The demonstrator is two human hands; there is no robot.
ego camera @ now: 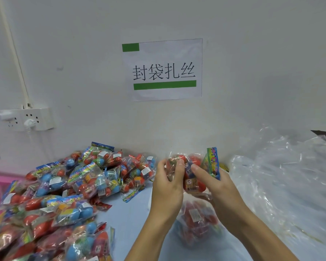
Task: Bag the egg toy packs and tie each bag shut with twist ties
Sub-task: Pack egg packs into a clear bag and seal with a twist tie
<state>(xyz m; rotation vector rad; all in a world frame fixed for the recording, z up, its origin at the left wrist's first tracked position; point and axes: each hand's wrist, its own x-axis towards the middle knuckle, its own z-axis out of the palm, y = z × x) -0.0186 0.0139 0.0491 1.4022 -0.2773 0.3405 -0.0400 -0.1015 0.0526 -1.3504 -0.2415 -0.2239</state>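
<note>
At about six o'clock, nearest the camera, both forearms reach up from the bottom edge toward the middle of the view. Just beyond them, low between the wrists, a clear bag (197, 225) hangs or rests above the pale blue counter (128, 213), already showing red egg packs through its film; whether it touches the counter I cannot tell. At the centre the left hand (167, 187) has its grip curled on one egg toy pack (193, 176), thumb and fingertips pinching the near side, while the right hand (216, 183) is clamped on the other side with the thumb across the front label. The pack's striped header card sticks up at one o'clock of the hands. Held this way, over the bag's mouth, the pack looks ready to be fed down inside, so I judge that bagging is in hand and tying is not yet due. No twist ties are clearly visible.

From seven to ten o'clock a heap of loose egg packs (68, 189) spreads across the counter, within easy reach of the left hand. From two to four o'clock lies a crumpled pile of clear plastic bags (282, 176), probably the supply. Farthest off, on the wall at twelve o'clock, hangs a paper sign (164, 69) with green bars, and at nine o'clock a white power strip (26, 119)
</note>
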